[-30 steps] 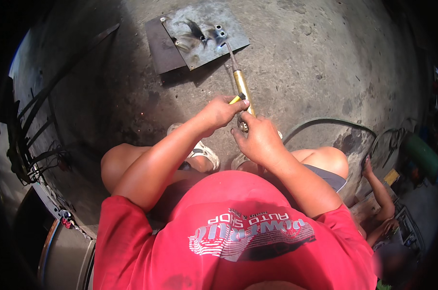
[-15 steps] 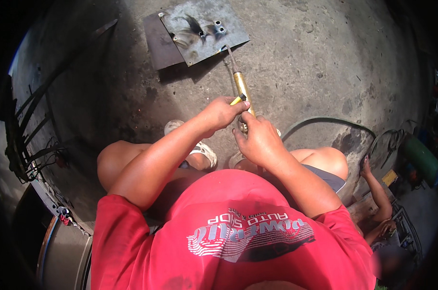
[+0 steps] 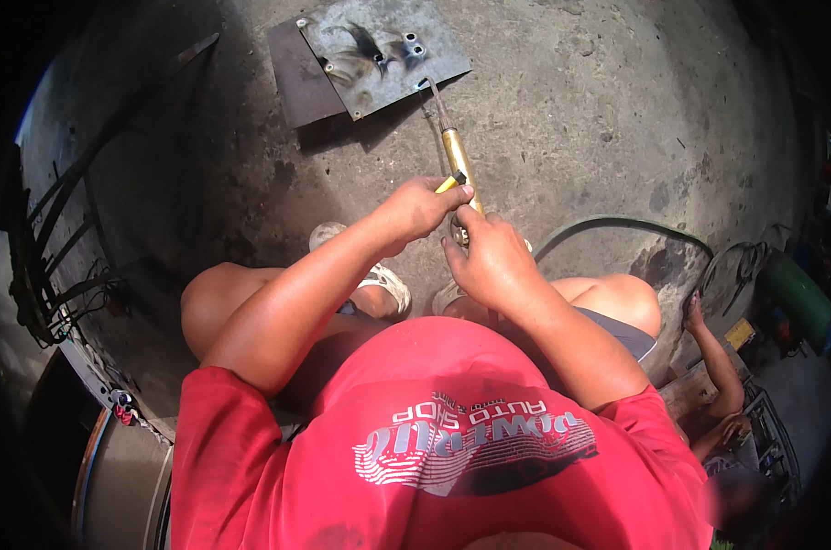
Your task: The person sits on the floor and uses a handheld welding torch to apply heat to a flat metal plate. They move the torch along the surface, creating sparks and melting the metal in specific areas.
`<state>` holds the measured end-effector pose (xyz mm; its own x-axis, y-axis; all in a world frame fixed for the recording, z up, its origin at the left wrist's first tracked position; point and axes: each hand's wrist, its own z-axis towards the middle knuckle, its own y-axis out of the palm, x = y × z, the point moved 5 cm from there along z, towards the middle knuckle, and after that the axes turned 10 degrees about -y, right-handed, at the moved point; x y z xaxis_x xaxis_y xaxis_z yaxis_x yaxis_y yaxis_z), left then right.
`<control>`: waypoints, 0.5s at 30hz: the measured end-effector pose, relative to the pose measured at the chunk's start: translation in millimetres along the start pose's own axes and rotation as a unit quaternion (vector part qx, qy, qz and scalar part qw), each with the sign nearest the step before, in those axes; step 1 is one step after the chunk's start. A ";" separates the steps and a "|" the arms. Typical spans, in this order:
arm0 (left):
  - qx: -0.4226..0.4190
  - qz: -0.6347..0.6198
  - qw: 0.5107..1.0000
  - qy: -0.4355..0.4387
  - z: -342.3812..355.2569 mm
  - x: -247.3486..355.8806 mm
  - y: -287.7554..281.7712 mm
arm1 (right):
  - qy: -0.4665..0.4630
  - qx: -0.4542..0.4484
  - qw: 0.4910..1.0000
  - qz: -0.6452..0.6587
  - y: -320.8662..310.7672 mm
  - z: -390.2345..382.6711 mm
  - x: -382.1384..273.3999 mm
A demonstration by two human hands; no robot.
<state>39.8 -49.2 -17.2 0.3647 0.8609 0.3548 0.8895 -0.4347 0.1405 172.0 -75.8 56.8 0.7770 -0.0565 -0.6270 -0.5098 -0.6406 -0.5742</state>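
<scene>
A gas torch [image 3: 458,163] with a brass body and a narrow steel tube points away from me. The tube's tip reaches the near right corner of a grey sheet metal plate [image 3: 393,87]. My left hand [image 3: 421,213] is closed on a slim yellow lighter [image 3: 447,185] with a black end, its thumb against the torch body. My right hand [image 3: 494,261] is closed round the torch's rear end by the brass valve [image 3: 460,235]; its fingers partly hide these fittings. Scorch marks and several small holes show on the plate.
A darker brown plate [image 3: 302,78] lies partly under the grey one on the concrete floor. To the right, a hose [image 3: 608,220] curves towards a green cylinder [image 3: 798,298]. Another person's arm [image 3: 720,367] shows there. Dark bars and cables [image 3: 54,247] stand at left.
The torch, both hands and the plates sit slightly higher in the picture. Both grips look the same.
</scene>
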 end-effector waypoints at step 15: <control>0.002 -0.004 1.000 0.007 0.7 -1.0 1.5 | -0.004 0.005 1.000 0.005 0.0 -0.2 0.8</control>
<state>40.9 -50.4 -18.0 0.3543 0.8606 0.3658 0.8934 -0.4271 0.1396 172.6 -76.1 56.5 0.7692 -0.0559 -0.6365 -0.5205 -0.6327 -0.5734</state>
